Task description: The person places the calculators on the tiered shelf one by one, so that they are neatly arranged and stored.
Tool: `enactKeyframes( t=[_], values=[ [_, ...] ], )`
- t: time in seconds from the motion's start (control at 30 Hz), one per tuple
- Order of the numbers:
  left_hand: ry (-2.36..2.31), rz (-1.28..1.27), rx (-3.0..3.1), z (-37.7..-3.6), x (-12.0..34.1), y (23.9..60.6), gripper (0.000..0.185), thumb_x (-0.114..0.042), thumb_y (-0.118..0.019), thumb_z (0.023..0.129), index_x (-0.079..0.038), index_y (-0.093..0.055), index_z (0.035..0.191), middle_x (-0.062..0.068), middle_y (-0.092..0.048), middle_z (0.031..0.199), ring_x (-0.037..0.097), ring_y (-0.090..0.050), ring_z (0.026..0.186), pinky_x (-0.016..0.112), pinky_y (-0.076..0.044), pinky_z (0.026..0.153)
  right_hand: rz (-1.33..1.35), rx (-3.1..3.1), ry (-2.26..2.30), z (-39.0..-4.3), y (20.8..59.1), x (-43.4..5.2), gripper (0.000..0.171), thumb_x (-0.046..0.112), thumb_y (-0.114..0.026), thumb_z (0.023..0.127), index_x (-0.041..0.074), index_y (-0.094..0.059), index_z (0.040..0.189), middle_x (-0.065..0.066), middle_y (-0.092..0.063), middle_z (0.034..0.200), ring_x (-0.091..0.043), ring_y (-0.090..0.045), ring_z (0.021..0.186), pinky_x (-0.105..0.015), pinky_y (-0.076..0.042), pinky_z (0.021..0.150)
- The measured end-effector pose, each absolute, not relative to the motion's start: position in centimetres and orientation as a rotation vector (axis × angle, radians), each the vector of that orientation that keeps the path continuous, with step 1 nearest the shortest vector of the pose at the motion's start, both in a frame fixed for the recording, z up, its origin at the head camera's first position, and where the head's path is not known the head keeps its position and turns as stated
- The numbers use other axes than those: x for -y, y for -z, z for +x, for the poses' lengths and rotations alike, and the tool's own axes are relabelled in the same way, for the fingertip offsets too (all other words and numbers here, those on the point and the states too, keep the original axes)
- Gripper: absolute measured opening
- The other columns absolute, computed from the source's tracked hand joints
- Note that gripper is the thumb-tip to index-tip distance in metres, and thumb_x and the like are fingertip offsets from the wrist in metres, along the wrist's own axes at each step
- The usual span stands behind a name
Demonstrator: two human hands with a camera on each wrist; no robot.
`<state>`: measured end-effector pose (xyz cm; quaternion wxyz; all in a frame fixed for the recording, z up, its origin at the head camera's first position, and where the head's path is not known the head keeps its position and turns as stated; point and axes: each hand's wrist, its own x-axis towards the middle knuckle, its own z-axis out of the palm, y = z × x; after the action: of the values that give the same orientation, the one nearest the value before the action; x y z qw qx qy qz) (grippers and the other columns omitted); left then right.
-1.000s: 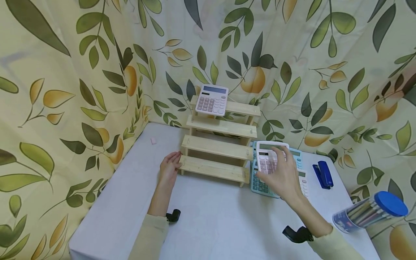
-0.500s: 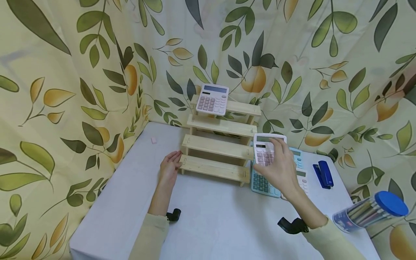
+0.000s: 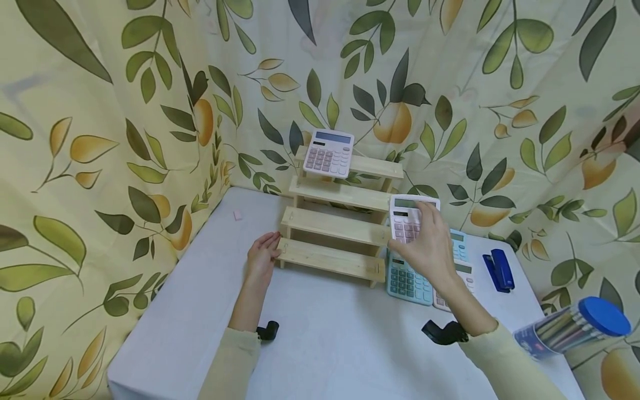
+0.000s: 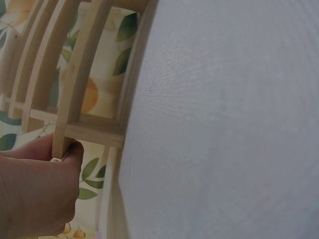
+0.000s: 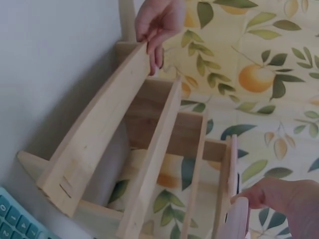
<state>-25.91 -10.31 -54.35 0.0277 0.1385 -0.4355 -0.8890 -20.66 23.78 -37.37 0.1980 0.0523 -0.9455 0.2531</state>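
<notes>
A stepped wooden rack (image 3: pixel 340 222) stands against the back curtain, with a pink calculator (image 3: pixel 329 153) on its top shelf. My left hand (image 3: pixel 261 258) rests against the left end of the lowest shelf (image 4: pixel 70 99), thumb and fingers touching the wood. My right hand (image 3: pixel 427 244) holds a second pink calculator (image 3: pixel 407 219) in the air beside the rack's right end, near the second shelf. Below it lie a teal calculator (image 3: pixel 410 278) and a white calculator (image 3: pixel 462 278) on the table. The right wrist view shows the rack (image 5: pixel 144 164) from the side and my left hand (image 5: pixel 159 25) at its far end.
A blue stapler (image 3: pixel 497 269) lies right of the calculators. A clear tube of pens with a blue lid (image 3: pixel 575 328) lies at the table's right edge. A small pink eraser (image 3: pixel 238 215) sits near the back left. The table (image 3: pixel 330 339) has a white cover; leaf-print curtains surround it.
My right hand has lifted the pink calculator off the stack and carried it up and slightly left towards the rack. The left hand has stayed at the lowest shelf.
</notes>
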Motion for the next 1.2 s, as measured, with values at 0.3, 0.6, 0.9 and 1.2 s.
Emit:
enactKeyframes(
  t=[0.3, 0.6, 0.9, 1.2],
  values=[
    [2.741, 0.416, 1.379, -25.8, 10.3, 54.4, 0.064, 0.029, -0.045, 0.087, 0.012, -0.036, 0.148, 0.030, -0.046, 0.154, 0.034, -0.042, 0.148, 0.036, -0.044, 0.116, 0.128, 2.602, -0.728, -22.6, 36.5, -23.4, 0.097, 0.026, -0.088, 0.075, 0.000, -0.038, 0.154, -0.027, -0.041, 0.153, -0.044, -0.051, 0.114, -0.062, -0.049, 0.090],
    [2.739, 0.413, 1.368, -25.8, 10.3, 54.2, 0.063, 0.030, -0.044, 0.087, 0.012, -0.036, 0.147, 0.031, -0.045, 0.154, 0.035, -0.042, 0.148, 0.038, -0.042, 0.118, 0.089, 2.601, -0.752, -24.4, 35.0, -22.2, 0.098, 0.028, -0.087, 0.076, 0.003, -0.036, 0.156, -0.024, -0.038, 0.157, -0.044, -0.048, 0.120, -0.063, -0.047, 0.097],
    [2.740, 0.415, 1.362, -25.7, 10.3, 54.2, 0.064, 0.030, -0.045, 0.087, 0.012, -0.036, 0.148, 0.030, -0.046, 0.154, 0.033, -0.043, 0.148, 0.037, -0.042, 0.118, 0.055, 2.619, -0.775, -26.2, 34.1, -21.0, 0.099, 0.030, -0.085, 0.075, 0.005, -0.035, 0.157, -0.022, -0.038, 0.155, -0.043, -0.046, 0.121, -0.062, -0.043, 0.096],
    [2.740, 0.415, 1.364, -25.5, 10.2, 54.0, 0.065, 0.030, -0.044, 0.087, 0.012, -0.035, 0.148, 0.030, -0.045, 0.154, 0.035, -0.042, 0.148, 0.038, -0.040, 0.119, 0.008, 2.622, -0.785, -28.2, 33.6, -19.9, 0.102, 0.033, -0.087, 0.075, 0.006, -0.035, 0.158, -0.021, -0.037, 0.156, -0.043, -0.044, 0.126, -0.063, -0.042, 0.098]
  ],
)
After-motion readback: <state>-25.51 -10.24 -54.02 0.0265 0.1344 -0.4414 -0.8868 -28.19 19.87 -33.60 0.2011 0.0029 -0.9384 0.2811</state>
